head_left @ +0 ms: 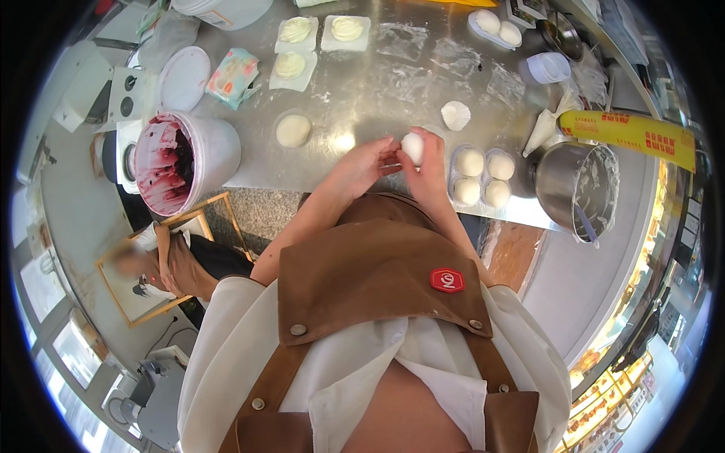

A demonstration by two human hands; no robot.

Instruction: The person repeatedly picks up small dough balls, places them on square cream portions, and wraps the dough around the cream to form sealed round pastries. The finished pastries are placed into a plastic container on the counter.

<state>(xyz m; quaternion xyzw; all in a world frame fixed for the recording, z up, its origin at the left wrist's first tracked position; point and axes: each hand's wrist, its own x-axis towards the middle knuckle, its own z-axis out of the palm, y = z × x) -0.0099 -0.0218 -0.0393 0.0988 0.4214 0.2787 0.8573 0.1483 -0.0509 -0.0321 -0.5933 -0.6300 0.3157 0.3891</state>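
Between my hands, above the front part of the steel table, is a smooth white dough ball. My right hand is closed around its right side, with fingers and thumb on it. From the left, my left hand reaches toward the ball, fingers stretched out and slightly apart; whether they touch it I cannot tell. A flat pale dough round lies on the table to the left. Right of my hands, a clear tray holds several white balls. Beyond my right hand sits an empty white paper cup.
A white bucket smeared dark red inside stands at the left. Farther back are cream-topped squares and a packet. At the right are a steel bowl, a piping bag and a yellow roll. Another person is at lower left.
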